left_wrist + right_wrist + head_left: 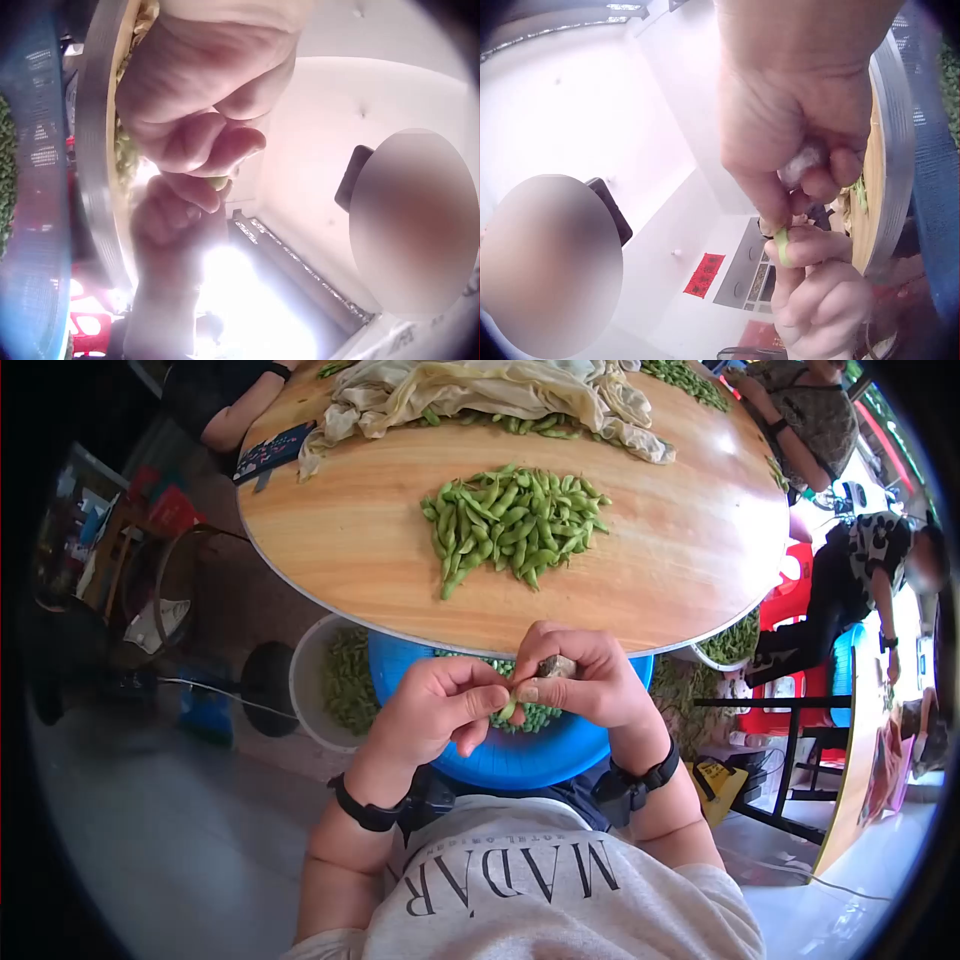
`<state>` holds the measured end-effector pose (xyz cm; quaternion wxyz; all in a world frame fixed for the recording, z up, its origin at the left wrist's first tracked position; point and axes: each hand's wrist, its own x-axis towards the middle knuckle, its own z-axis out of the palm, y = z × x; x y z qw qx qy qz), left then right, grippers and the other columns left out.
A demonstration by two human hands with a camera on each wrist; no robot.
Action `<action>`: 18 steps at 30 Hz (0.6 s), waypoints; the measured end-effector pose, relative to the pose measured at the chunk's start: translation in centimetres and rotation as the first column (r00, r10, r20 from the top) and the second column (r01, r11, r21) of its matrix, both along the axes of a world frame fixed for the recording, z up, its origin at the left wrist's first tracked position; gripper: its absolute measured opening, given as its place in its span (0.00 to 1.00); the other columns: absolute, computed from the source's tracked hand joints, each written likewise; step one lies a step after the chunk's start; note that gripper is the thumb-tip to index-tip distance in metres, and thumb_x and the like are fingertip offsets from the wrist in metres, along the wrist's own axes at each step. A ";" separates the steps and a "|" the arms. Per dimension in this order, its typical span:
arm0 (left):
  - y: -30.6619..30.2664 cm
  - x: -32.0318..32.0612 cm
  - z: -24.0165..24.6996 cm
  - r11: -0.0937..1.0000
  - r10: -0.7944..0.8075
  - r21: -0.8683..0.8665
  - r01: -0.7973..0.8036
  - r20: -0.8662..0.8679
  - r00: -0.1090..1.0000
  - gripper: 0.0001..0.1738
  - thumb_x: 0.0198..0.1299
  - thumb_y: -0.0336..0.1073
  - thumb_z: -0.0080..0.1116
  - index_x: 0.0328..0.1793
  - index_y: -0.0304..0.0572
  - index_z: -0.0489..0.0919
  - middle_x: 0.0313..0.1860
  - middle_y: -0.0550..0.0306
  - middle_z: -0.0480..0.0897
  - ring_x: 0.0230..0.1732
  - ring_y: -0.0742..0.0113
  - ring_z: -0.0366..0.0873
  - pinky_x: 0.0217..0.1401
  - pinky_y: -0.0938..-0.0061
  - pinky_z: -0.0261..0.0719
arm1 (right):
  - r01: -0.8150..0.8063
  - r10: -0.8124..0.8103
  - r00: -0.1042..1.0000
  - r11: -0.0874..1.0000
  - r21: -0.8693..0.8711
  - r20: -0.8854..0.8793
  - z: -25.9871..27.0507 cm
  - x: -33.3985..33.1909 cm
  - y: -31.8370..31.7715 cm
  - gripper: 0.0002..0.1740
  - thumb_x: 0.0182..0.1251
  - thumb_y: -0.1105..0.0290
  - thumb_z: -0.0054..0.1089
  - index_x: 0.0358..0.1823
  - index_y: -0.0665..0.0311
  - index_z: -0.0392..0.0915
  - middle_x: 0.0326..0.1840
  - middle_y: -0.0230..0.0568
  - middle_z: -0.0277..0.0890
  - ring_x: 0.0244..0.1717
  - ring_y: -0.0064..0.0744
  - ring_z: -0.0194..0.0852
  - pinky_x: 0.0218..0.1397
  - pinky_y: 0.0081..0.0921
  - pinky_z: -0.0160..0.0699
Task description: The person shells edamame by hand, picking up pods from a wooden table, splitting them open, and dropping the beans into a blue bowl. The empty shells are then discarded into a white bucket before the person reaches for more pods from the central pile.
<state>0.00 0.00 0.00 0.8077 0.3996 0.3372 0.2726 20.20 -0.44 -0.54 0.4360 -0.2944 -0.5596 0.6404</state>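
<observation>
The person's left hand [445, 705] and right hand [585, 675] meet over a blue tub [500, 768], just off the near edge of the wooden tabletop [330, 540]. Between them is 1 green pod [782, 247]: the left fingers are clamped on it, thumb against fingertip, and the right fingers pinch it too, so the 2 hands touch or nearly touch. A grey-white lump [804, 161] shows among the curled fingers of the right hand; I cannot tell what it is. The blue tub holds a layer of small loose green beans [540, 720], partly hidden by the hands; the left wrist view shows latticed patches on its wall. Beside it, on the person's left, a round white bucket [303, 695] holds green pods or hulls [348, 680], too blurred to tell which. On the other side, partly under the tabletop's edge, a 2nd pale container [708, 663] holds more green pieces [735, 640]. On the tabletop, a heap of whole pods [515, 525] lies in front of the hands, well apart from them; beyond it, a crumpled cream cloth [480, 395] partly covers more pods [540, 426].
</observation>
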 end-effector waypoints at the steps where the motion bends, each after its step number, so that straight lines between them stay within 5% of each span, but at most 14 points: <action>1: 0.2 -0.2 0.0 0.998 -0.027 -0.056 0.030 0.065 0.998 0.11 0.58 0.31 0.57 0.43 0.30 0.76 0.32 0.48 0.81 0.14 0.79 0.68 0.16 0.88 0.62 | 0.006 -0.006 1.000 0.998 0.070 0.009 -0.2 -0.1 0.1 0.04 0.56 0.77 0.61 0.33 0.68 0.77 0.31 0.35 0.73 0.37 0.27 0.75 0.40 0.22 0.71; 5: -0.5 0.9 -0.3 0.992 -0.019 -0.120 0.038 0.152 0.988 0.11 0.57 0.31 0.58 0.41 0.29 0.76 0.27 0.50 0.80 0.14 0.79 0.66 0.16 0.89 0.61 | 0.034 -0.051 0.996 0.973 0.230 0.067 -0.9 0.7 -0.4 0.06 0.55 0.77 0.62 0.34 0.68 0.77 0.31 0.36 0.73 0.34 0.25 0.73 0.38 0.21 0.70; 8: -1.1 1.2 -0.5 0.995 0.045 -0.087 -0.037 0.088 0.995 0.08 0.56 0.28 0.58 0.41 0.30 0.77 0.27 0.53 0.79 0.17 0.79 0.67 0.18 0.88 0.62 | 0.088 -0.115 0.984 0.977 0.194 0.135 -0.3 0.6 -1.0 0.06 0.57 0.75 0.61 0.35 0.68 0.77 0.28 0.33 0.72 0.32 0.23 0.71 0.38 0.21 0.70; 11: -2.1 2.0 -0.2 0.943 0.245 0.268 -0.196 -0.163 0.956 0.07 0.55 0.24 0.57 0.41 0.31 0.78 0.28 0.56 0.78 0.19 0.79 0.69 0.20 0.87 0.65 | 0.283 -0.270 0.942 0.958 -0.039 0.200 0.0 0.4 -2.1 0.10 0.64 0.67 0.55 0.34 0.69 0.76 0.22 0.30 0.69 0.25 0.19 0.66 0.30 0.19 0.67; 14: -2.9 2.6 -0.1 0.869 0.366 0.415 -0.269 -0.175 0.914 0.07 0.55 0.21 0.56 0.40 0.31 0.78 0.28 0.60 0.77 0.20 0.80 0.69 0.20 0.86 0.66 | 0.123 -0.090 0.988 0.951 -0.284 0.125 -0.5 0.8 -2.3 0.19 0.70 0.59 0.46 0.32 0.70 0.74 0.17 0.28 0.64 0.19 0.17 0.59 0.22 0.17 0.60; 18: -2.9 2.8 -0.5 0.843 0.392 0.466 -0.269 -0.190 0.900 0.06 0.55 0.23 0.57 0.39 0.32 0.79 0.26 0.63 0.75 0.19 0.82 0.69 0.19 0.86 0.65 | 0.114 -0.086 0.989 0.961 -0.253 0.118 -0.3 -0.6 -2.6 0.23 0.71 0.55 0.42 0.30 0.69 0.73 0.15 0.27 0.61 0.16 0.16 0.55 0.18 0.16 0.54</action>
